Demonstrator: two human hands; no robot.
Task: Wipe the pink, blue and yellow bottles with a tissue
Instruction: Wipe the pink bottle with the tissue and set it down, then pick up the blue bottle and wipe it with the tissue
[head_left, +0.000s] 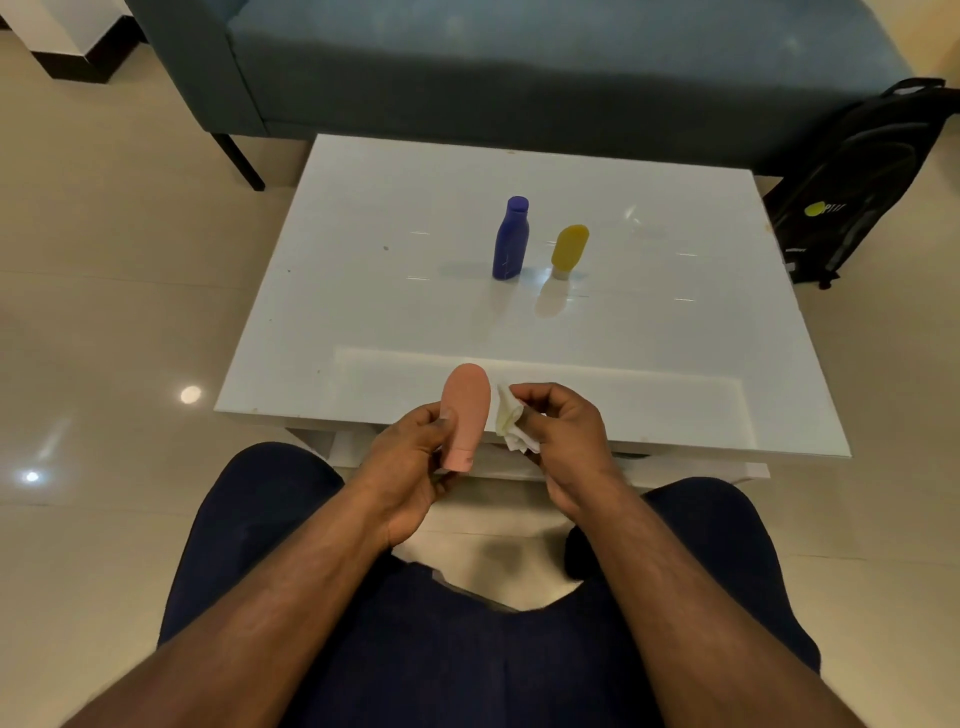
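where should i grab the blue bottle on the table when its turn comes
Judging by its pose, take the blue bottle round the wide lower body, below the narrowing shoulder and cap. It stands upright, cap up, on the white table. Come from its left or front: the yellow bottle stands close on its right, apart but near enough to knock. The left hand must first put down the pink bottle.

A white table stands before a teal sofa, black backpack beside.
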